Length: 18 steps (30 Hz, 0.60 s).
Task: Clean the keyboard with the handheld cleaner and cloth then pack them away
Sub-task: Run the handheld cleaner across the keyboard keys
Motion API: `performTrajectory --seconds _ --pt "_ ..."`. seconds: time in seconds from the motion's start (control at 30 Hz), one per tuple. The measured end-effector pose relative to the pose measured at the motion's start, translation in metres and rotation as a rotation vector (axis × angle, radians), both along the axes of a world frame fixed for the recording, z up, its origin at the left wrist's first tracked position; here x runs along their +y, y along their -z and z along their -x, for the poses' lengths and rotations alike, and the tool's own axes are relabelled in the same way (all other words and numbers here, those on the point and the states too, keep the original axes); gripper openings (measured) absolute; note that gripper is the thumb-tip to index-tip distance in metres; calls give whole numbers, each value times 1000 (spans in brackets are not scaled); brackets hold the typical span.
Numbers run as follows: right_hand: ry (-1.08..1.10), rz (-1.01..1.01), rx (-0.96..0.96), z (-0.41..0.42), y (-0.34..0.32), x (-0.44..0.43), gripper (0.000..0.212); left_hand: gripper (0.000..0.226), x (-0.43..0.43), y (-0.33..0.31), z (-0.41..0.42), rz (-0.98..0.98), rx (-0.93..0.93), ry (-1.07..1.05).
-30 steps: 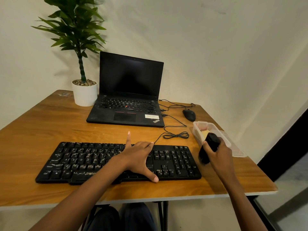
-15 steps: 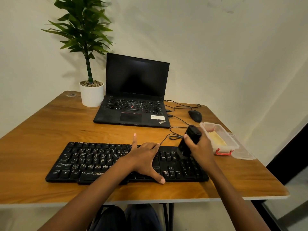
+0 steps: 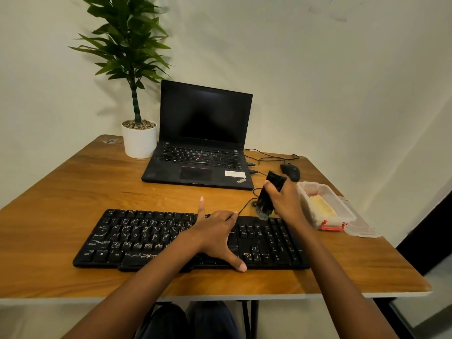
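A black keyboard (image 3: 146,238) with white dust on its keys lies across the near part of the wooden table (image 3: 73,192). My left hand (image 3: 217,236) rests on its middle, thumb at the near edge, index finger stretched past the far edge. My right hand (image 3: 283,201) grips a black handheld cleaner (image 3: 269,196), tilted, with its brush end touching the keyboard's top right keys. A yellow cloth (image 3: 322,206) lies inside a clear plastic box (image 3: 342,216) with a red latch at the right.
An open black laptop (image 3: 200,152) stands behind the keyboard, a potted plant (image 3: 139,140) to its left. A black mouse (image 3: 291,172) and cables (image 3: 264,157) lie at the far right. The box's clear lid (image 3: 362,226) lies beside it near the table's right edge.
My right hand has carried the cleaner from beside the box leftward and lowered its brush end onto the keyboard's top right keys. My left hand has stayed on the keyboard.
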State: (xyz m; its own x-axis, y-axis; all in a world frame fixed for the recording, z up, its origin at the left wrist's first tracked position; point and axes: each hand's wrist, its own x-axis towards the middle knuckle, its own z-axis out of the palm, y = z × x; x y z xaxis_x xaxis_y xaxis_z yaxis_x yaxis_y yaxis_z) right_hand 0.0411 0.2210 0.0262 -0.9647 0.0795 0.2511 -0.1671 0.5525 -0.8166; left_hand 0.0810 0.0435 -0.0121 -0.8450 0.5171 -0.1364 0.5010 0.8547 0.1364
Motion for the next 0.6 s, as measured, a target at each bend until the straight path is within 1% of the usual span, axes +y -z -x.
performTrajectory --seconds 0.1,0.13,0.23,0.37,0.43,0.47,0.53,0.6 --pt "-53 -87 -172 -1 4 6 9 124 0 -1 0 -6 0 1" --pt "-41 -107 -201 -1 3 10 10 124 0 -1 0 -6 2 1" --pt "62 -51 -124 0 5 16 15 124 0 -1 0 2 7 1" --pt "18 -37 -186 -1 8 14 13 123 1 0 1 -2 11 1" --pt "48 9 -138 -1 5 11 11 124 1 0 0 -2 8 2" --pt "41 30 -109 -1 5 8 14 124 0 0 0 -4 7 1" --pt "-34 -33 -117 -4 7 4 20 124 1 0 1 -5 8 2" --pt "-67 -103 -147 -6 8 7 22 124 1 0 0 -5 4 3"
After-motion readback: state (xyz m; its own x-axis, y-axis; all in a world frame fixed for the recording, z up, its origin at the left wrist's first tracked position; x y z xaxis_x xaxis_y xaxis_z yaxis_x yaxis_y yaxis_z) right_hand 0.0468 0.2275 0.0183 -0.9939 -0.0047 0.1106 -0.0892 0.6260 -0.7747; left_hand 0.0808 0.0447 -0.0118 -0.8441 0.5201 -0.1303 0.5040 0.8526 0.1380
